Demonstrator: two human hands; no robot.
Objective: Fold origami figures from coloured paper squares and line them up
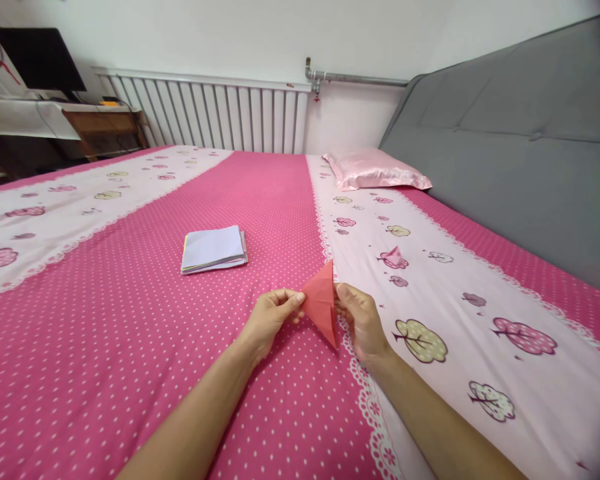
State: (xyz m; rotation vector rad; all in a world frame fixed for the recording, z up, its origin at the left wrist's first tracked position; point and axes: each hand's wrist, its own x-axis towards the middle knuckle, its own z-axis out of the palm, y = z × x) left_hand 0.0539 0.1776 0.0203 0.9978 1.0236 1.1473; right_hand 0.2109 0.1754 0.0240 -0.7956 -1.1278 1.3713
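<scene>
A red paper folded into a triangle (321, 300) is held just above the pink dotted bedspread (130, 347). My left hand (273, 319) pinches its left corner with thumb and fingers closed. My right hand (361, 319) grips its right edge, fingers curled around it. A stack of pale paper sheets (213, 249) lies on the bed beyond my left hand, apart from both hands.
A pink satin pillow (375, 169) lies at the far end by the grey padded headboard (520, 160). A white radiator (205, 117) runs along the far wall. A desk with a dark monitor (40, 60) stands at far left.
</scene>
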